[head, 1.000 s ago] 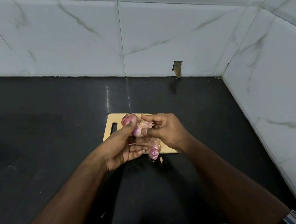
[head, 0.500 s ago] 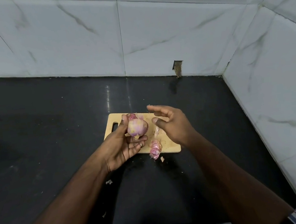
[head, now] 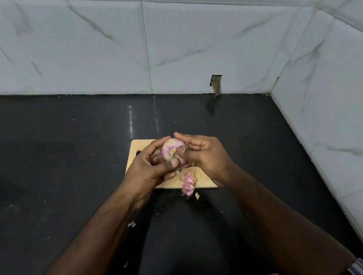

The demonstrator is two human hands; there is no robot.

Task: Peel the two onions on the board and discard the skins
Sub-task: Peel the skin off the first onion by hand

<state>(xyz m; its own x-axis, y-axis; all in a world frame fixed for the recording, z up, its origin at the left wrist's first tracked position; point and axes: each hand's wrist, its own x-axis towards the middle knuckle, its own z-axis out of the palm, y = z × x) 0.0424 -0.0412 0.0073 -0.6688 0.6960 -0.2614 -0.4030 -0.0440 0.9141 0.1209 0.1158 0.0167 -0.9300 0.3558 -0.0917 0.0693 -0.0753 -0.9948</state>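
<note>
1. Your left hand [head: 150, 164] and right hand [head: 202, 155] meet above the wooden cutting board [head: 139, 147], both curled round one onion [head: 173, 150].
2. Left grip: grasping the onion, with the fingers wrapped behind its left side and the thumb lying across its lower front.
3. Right grip: also grasping the onion, the thumb pressed on its front face near the root end, the fingers cupped round its right and far side.
4. The onion sits between your two hands, held up over the board rather than resting on it. Its visible face is pale pink with yellowish patches.
5. A clump of pink onion skins [head: 188, 184] lies at the near edge of the board, partly hanging over onto the black tabletop [head: 56, 160].
6. Small skin scraps [head: 131, 224] lie scattered on the tabletop nearer to you.
7. A second onion cannot be made out; your hands hide much of the board.
</note>
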